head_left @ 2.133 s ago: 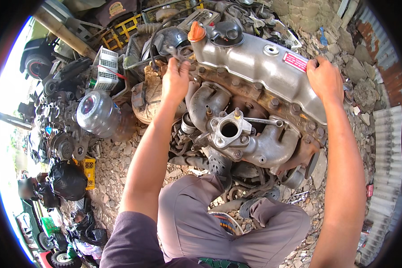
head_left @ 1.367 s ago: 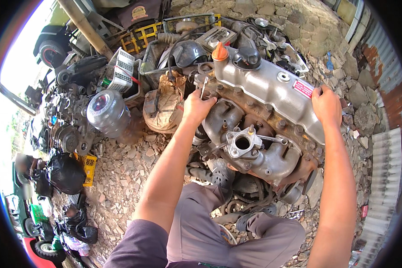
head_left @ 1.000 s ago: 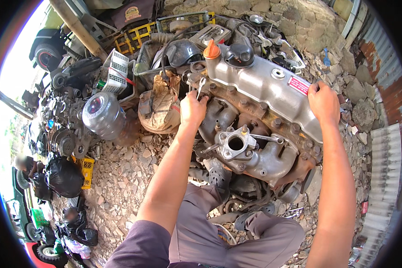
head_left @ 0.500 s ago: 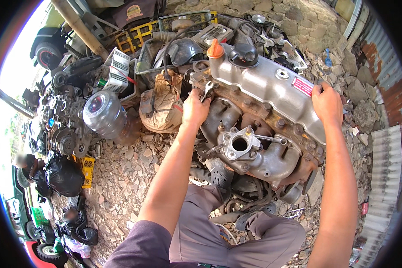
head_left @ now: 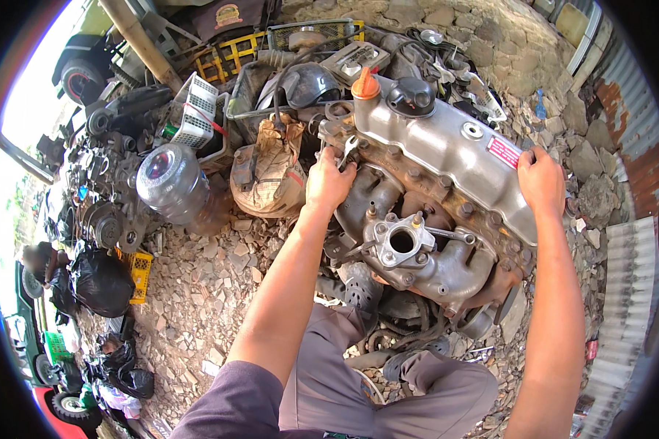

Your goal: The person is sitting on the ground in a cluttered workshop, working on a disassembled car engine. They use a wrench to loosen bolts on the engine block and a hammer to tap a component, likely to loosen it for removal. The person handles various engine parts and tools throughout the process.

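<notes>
A silver valve cover (head_left: 447, 139) tops a rusty engine block in front of me, with an orange cap (head_left: 366, 85) and a black round fitting (head_left: 410, 96) at its far left. My left hand (head_left: 329, 183) is closed around a wrench (head_left: 350, 146), whose open jaw points up beside the engine's left end. My right hand (head_left: 542, 183) grips the cover's right end with curled fingers, its fingertips partly hidden. Nearer to me is a grey metal manifold (head_left: 454, 271) with a round-holed flange (head_left: 401, 241). A bar with a ringed end (head_left: 452, 235) lies by the flange.
A clear plastic water jug (head_left: 170, 183), a paper sack (head_left: 267, 179) and a white basket (head_left: 196, 110) stand to the left, near piled metal parts (head_left: 104, 223). Stone rubble (head_left: 212, 271) covers the ground. Corrugated sheets (head_left: 626, 293) line the right side, and a stone wall (head_left: 505, 44) rises behind.
The engine and both hands appear slightly further right and lower in the picture, as the view shifts a little. Both hands keep their holds.
</notes>
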The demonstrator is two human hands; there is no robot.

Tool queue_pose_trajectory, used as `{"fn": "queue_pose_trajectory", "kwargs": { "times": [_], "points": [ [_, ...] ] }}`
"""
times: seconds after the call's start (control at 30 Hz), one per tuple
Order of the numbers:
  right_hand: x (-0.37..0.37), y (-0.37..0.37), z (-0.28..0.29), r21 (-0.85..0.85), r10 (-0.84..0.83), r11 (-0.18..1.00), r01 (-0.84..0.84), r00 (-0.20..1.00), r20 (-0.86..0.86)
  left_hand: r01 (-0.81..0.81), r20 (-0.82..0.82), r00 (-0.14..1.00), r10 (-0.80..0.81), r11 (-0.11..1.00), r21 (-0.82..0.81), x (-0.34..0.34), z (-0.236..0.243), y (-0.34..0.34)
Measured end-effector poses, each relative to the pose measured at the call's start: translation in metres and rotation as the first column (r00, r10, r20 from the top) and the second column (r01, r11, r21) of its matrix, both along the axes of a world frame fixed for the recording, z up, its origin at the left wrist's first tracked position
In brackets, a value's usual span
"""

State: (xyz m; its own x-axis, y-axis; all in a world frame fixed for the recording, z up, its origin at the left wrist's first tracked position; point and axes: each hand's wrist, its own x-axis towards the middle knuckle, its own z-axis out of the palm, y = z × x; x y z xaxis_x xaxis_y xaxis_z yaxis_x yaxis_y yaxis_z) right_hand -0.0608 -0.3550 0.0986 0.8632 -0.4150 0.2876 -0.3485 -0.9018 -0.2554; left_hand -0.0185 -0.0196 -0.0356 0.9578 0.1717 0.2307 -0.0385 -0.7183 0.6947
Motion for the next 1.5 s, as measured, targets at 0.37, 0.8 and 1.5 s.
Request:
{"fn": "queue_pose_trajectory", "kwargs": {
  "times": [0.37,0.8,1.5],
  "points": [
    [0.002,-0.001,-0.003,-0.027,0.011,1.0,-0.01,0.999,0.031,-0.035,-0.069,0.997,0.033,0.999,-0.037,0.002,-0.004,0.001],
    [0.003,-0.003,-0.005,-0.035,0.019,0.999,-0.017,0.999,0.036,-0.008,-0.061,0.998,0.005,0.998,-0.055,-0.001,-0.002,0.002],
    [-0.001,0.006,-0.001,-0.022,0.016,1.0,-0.015,0.998,0.064,-0.043,-0.199,0.979,0.037,0.999,-0.024,0.009,-0.004,0.009]
  ]
}}
